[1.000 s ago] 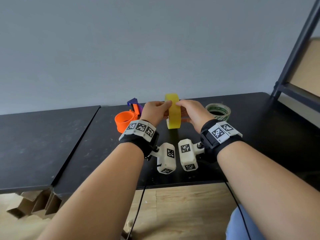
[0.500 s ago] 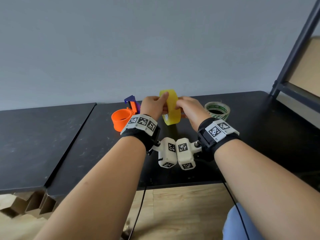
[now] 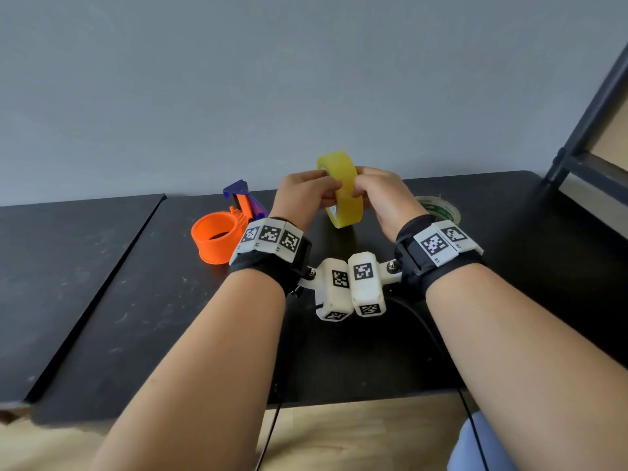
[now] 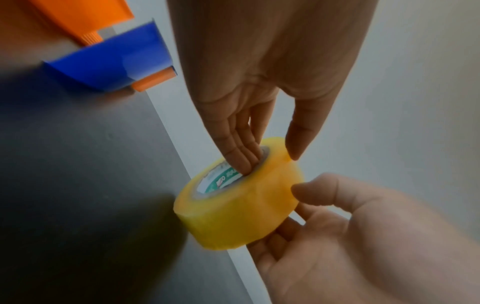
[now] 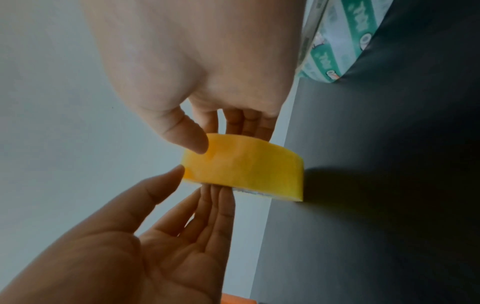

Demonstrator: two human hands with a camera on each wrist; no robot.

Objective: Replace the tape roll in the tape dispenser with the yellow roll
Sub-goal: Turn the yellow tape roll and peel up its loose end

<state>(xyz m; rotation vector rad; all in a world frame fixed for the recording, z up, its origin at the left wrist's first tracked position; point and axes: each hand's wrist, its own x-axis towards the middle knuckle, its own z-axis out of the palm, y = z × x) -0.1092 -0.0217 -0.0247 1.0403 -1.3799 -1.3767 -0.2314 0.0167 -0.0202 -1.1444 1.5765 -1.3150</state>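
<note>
Over the black surface point(image 3: 136, 300), clear of it, just right of the orange tape dispenser point(image 3: 217, 241) with its blue cutter end: the yellow roll point(image 3: 343, 195), up on edge and slightly tilted, caught between both hands. Left hand point(image 3: 302, 195) pinching it, fingers point(image 4: 241, 158) tucked into the core and thumb on the outer band; right hand point(image 3: 380, 195) pinching likewise, thumb on the band and fingers behind the far face. Probably light and rigid as a ring, thanks to the card core, with a smooth, glossy and rather slippery band whose loose end is likely sticky; best taken through the core against the band, or flat across both faces, never by the tape end. Counted: one dispenser, its orange ring showing no tape; two hands; two rolls, one yellow, one green-printed roll point(image 3: 441, 207) lying flat on the surface behind the right wrist.
</note>
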